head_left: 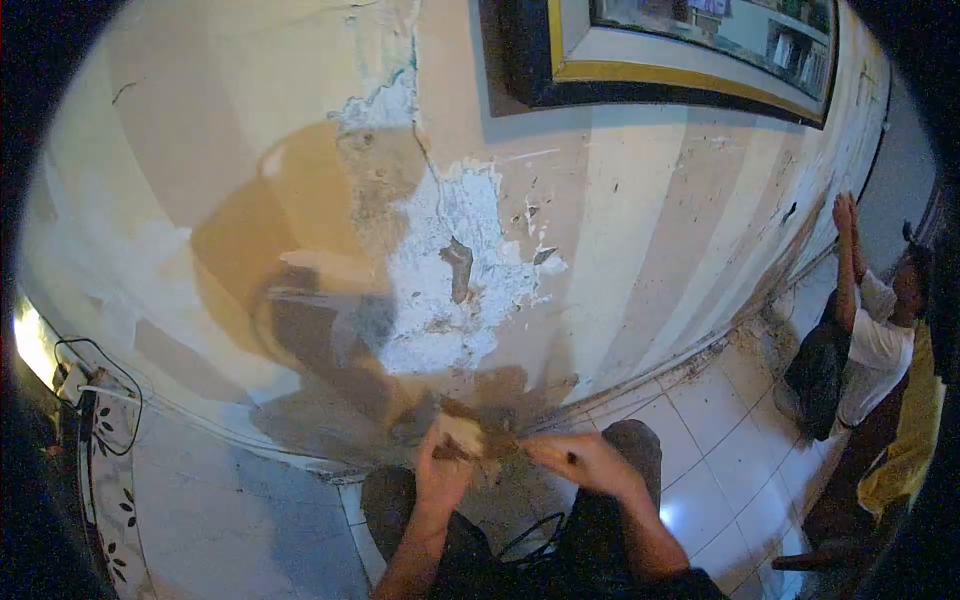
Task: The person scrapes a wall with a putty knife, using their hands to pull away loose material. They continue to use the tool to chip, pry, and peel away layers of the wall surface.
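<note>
Both my hands are low in front of the wall, above my bent knees. My left hand (443, 482) is closed around a pale yellowish piece with brown edges (460, 432), which sticks up past the fingers. Just right of it, my right hand (590, 462) has its fingers pressed together and pointing at that piece. A small dark spot shows in this hand's grip; I cannot tell what it holds. Between the hands is a blurred brown patch. Behind them rises the striped wall (630, 190), its paint peeled to white and grey, with my shadow across it.
A framed picture (690, 72) hangs above right. At the far right another person (880, 345) sits on the floor with arms raised to the wall. A yellow cloth (897, 462) is beside them. Lower left are a black cable (135, 400) and a leaf-patterned panel (115, 480). Debris lines the tiled floor (700, 470).
</note>
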A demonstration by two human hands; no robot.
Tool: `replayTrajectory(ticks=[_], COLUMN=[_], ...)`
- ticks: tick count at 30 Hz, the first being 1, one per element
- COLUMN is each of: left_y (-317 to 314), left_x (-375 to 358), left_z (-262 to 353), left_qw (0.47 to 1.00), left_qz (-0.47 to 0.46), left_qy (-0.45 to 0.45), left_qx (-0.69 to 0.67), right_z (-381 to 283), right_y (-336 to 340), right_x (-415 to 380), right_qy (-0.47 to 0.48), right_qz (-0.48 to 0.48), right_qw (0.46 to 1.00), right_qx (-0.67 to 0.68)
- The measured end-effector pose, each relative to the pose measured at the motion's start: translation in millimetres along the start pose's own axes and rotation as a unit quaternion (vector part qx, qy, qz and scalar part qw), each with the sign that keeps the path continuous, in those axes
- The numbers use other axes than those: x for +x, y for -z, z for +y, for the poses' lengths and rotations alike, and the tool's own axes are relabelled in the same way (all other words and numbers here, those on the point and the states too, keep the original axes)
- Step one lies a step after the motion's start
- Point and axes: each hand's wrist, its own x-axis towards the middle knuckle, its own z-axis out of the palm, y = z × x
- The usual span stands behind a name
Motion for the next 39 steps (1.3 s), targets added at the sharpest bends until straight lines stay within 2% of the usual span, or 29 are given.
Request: replayTrajectory(ticks=[1, 2, 3, 4, 5, 6, 8, 10, 11, 12, 14, 16, 18, 19, 21, 22, 24, 28, 30, 31, 33, 34, 36, 37, 38, 39], left_y=[-8.4, -29.9, -41.7, -41.2, -41.2, -43.0, -90.7, -134.1, -159.1, -181.4, -207.7, -209.7, -193.9, -187.1, -173.7, -168.5, -151.0, -87.2, -54.8, -49.0, -40.4, -37.7, -40.3, -41.0, -48.6, -54.4], left_x=[-11.0, -26.3, -35.3, -37.8, -41.0, -45.9, -22.8, 12.5, 28.9, 45.5, 85.0, 114.2, 130.5, 127.3, 111.8, 107.1, 96.3, 69.3, 50.8, 52.0, 47.0, 46.1, 45.7, 44.2, 42.5, 39.3], left_z=[0.3, -1.2, -2.2, 1.9, 9.2, 13.1, 10.8, 12.0, 6.6, -3.4, -26.2, -57.9, -71.2, -77.1, -87.7, -86.5, -76.0, -51.0, -41.7, -41.4, -41.6, -42.5, -52.8, -57.0, -60.6, -63.5], left_qw=[1.000, 0.981, 0.924, 0.924, 0.844, 0.724, 0.660, 0.431, 0.379, 0.322, 0.329, 0.288, 0.137, 0.137, 0.247, 0.244, 0.331, 0.357, 0.487, 0.489, 0.337, 0.342, 0.383, 0.373, 0.367, 0.365], left_qz=[-0.002, 0.083, 0.168, 0.173, 0.103, 0.028, -0.029, -0.104, -0.111, -0.118, -0.160, -0.192, -0.420, -0.415, -0.430, -0.433, -0.372, -0.329, -0.262, -0.264, -0.354, -0.370, -0.331, -0.343, -0.358, -0.346], left_qy=[0.002, -0.037, -0.075, -0.074, -0.154, -0.222, -0.288, -0.378, -0.406, -0.432, -0.507, -0.416, -0.294, -0.296, -0.283, -0.283, -0.274, -0.258, -0.122, -0.118, -0.105, -0.088, 0.017, 0.010, 0.004, 0.044], left_qx=[0.001, 0.172, 0.335, 0.334, 0.504, 0.652, 0.693, 0.813, 0.824, 0.834, 0.780, 0.841, 0.848, 0.849, 0.821, 0.820, 0.823, 0.836, 0.825, 0.823, 0.866, 0.860, 0.862, 0.862, 0.858, 0.863], right_z=[11.9, 20.3, 20.0, 14.4, 12.2, 8.2, 15.2, 26.2, 29.3, 30.0, 39.3, 40.0, 31.4, 29.2, 25.5, 23.2, 18.8, 23.9, 33.5, 34.3, 31.4, 30.5, 39.4, 46.0, 57.9, 64.4], right_y=[-11.6, -21.6, -30.8, -35.2, -35.5, -38.9, -45.3, -45.2, -44.2, -44.5, -51.4, -57.1, -53.8, -53.2, -53.3, -51.8, -49.8, -51.8, -56.1, -55.2, -55.8, -54.8, -46.1, -42.7, -35.0, -26.9], right_x=[-29.7, -57.5, -85.3, -103.5, -108.9, -115.5, -120.0, -110.7, -105.7, -104.6, -108.5, -114.5, -117.1, -117.6, -116.3, -115.3, -114.2, -109.0, -108.3, -107.9, -107.1, -101.4, -87.6, -80.4, -69.1, -58.6], right_qy=[-0.051, -0.101, -0.149, -0.198, -0.201, -0.200, -0.174, -0.177, -0.178, -0.163, -0.135, -0.111, -0.155, -0.153, -0.129, -0.127, -0.143, -0.094, -0.086, -0.091, -0.105, -0.099, -0.106, -0.053, -0.050, -0.027], right_qz=[0.036, 0.070, 0.109, 0.145, 0.141, 0.191, 0.270, 0.295, 0.321, 0.319, 0.326, 0.332, 0.315, 0.311, 0.335, 0.338, 0.301, 0.292, 0.295, 0.297, 0.292, 0.269, 0.196, 0.181, 0.062, -0.025], right_qw=[0.998, 0.992, 0.983, 0.969, 0.969, 0.961, 0.945, 0.934, 0.920, 0.929, 0.932, 0.934, 0.936, 0.938, 0.933, 0.933, 0.942, 0.950, 0.947, 0.946, 0.948, 0.954, 0.968, 0.969, 0.986, 0.984], right_qx=[-0.009, -0.019, -0.017, -0.014, -0.012, 0.018, 0.054, 0.095, 0.134, 0.092, 0.079, 0.065, 0.035, 0.033, 0.003, 0.005, -0.022, -0.052, -0.089, -0.090, -0.075, -0.083, -0.118, -0.159, -0.144, -0.172])
